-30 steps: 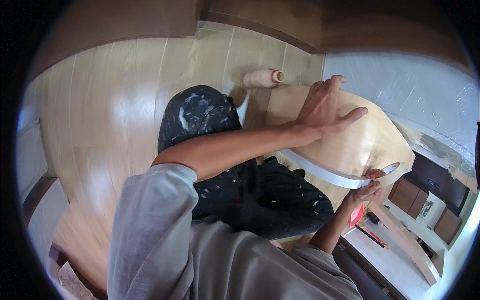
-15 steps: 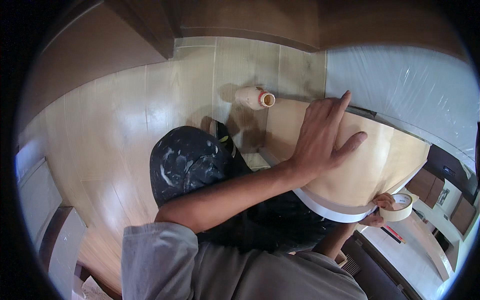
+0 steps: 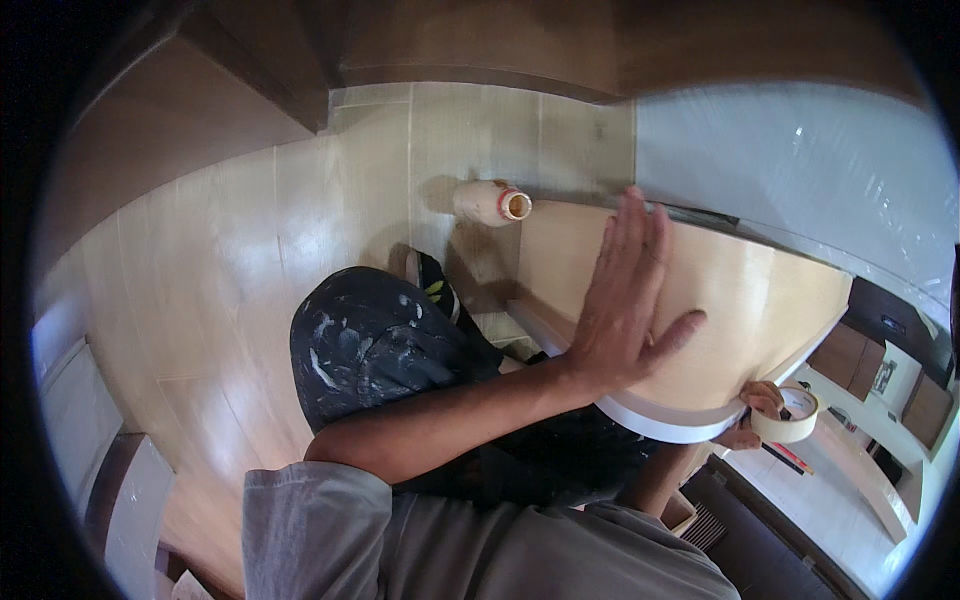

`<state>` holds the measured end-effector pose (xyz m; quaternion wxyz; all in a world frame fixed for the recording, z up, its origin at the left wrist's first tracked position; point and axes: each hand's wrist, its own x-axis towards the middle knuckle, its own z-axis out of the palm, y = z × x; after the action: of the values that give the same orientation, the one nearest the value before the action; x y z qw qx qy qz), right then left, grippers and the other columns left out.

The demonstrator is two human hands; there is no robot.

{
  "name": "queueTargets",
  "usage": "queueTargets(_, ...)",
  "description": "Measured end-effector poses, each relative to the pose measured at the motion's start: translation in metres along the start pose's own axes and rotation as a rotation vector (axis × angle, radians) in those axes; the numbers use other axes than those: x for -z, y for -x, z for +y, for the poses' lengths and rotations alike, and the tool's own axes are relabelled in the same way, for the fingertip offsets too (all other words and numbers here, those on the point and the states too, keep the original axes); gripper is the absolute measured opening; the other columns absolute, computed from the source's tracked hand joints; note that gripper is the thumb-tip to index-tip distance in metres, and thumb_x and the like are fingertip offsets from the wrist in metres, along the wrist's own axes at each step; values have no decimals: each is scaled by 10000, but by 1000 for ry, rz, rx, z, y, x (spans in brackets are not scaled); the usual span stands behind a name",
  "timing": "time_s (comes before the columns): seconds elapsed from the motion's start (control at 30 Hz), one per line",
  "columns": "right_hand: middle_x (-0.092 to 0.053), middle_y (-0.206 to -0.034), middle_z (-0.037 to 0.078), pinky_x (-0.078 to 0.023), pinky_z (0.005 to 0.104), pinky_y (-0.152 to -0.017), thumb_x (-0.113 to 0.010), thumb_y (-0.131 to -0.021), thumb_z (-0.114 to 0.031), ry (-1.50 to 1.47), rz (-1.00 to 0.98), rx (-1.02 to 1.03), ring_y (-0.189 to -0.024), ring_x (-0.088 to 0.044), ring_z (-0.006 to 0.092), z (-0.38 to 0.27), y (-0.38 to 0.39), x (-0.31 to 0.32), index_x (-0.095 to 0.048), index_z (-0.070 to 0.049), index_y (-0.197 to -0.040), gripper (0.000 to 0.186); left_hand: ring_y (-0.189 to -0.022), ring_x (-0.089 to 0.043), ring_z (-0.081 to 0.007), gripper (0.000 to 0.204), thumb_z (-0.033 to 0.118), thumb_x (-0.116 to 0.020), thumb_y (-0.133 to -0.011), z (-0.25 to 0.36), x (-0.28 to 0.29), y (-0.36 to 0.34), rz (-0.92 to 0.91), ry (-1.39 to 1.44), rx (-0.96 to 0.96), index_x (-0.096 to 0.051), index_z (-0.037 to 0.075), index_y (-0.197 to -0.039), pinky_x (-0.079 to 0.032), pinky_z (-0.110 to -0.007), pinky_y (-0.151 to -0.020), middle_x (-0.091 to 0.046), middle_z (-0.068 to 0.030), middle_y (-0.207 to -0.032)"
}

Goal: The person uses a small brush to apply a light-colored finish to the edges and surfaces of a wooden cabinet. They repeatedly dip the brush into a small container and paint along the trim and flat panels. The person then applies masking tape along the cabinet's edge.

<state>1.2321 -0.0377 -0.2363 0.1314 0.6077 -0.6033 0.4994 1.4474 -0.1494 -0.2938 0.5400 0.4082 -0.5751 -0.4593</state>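
Observation:
A pale wooden panel (image 3: 715, 310) with a curved near edge lies in front of me. A white band (image 3: 655, 420) follows that curve. Stretched out over the panel is my left hand (image 3: 625, 300), its fingers straight and thumb apart, holding nothing; whether the palm presses on the wood I cannot tell. At the panel's right corner, my right hand (image 3: 755, 405) is closed around a roll of cream masking tape (image 3: 795, 425), its fingers close against the panel edge. Part of that hand is hidden by the roll and the panel.
A plastic bottle with an uncapped mouth (image 3: 490, 203) stands on the wood-look floor (image 3: 220, 290) beyond the panel. Brown cabinet faces (image 3: 480, 45) line the far side. Plastic-wrapped grey surface (image 3: 800, 170) borders the panel. A red and black pencil-like item (image 3: 790, 460) lies at right.
My left hand has slid leftward over the panel, its fingers now closer together and straighter. The whole view has shifted slightly; my right hand stays at the corner with the tape roll.

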Motion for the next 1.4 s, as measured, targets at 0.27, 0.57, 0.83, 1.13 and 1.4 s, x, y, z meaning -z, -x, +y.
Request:
queueTargets(0.27,-504,-727,97,-440,405,-814,-379,-964,-665,-54,42,33,-794,-513,245,0,-10,-10,-535,-18,-765,695,-1512,-108,-435,834,485,-423,-1036,-20,-10,-1,165,172,470,-183,-171,-1493,-99,-444,-1241,-136,-366,-1584)
queueTargets(0.57,-436,-688,83,-394,387,-704,-267,-989,-632,125,32,109,-687,-462,243,-13,-15,-13,-447,-45,-716,672,-1524,-44,-422,899,538,-398,-1019,-9,-7,4,46,58,365,-75,-124,-1535,-56,-456,-1241,-72,-334,-1612)
queueTargets(0.83,-481,-748,85,-406,388,-697,-299,-972,-695,-1,84,17,-743,-493,245,-17,-13,-16,-503,-17,-743,744,-1509,-53,-482,1042,634,-533,-920,26,6,10,-108,54,-123,-133,-100,-1542,-40,-572,-1209,-92,-364,-1596)
queueTargets(1.13,-560,-724,133,-455,387,-693,-322,-983,-609,16,95,77,-721,-557,279,-11,-13,-9,-558,15,-780,697,-1500,-150,-473,897,497,-592,-928,38,6,0,-209,-146,-258,-250,-72,-1531,-103,-585,-1202,-178,-321,-1601)
queueTargets(1.4,-620,-712,178,-496,450,-705,-326,-987,-546,79,187,124,-693,-626,338,-7,-11,-11,-633,11,-757,676,-1502,-138,-472,809,384,-603,-927,50,2,-2,-264,-377,-344,-268,10,-1561,-112,-560,-1208,-150,-300,-1619)
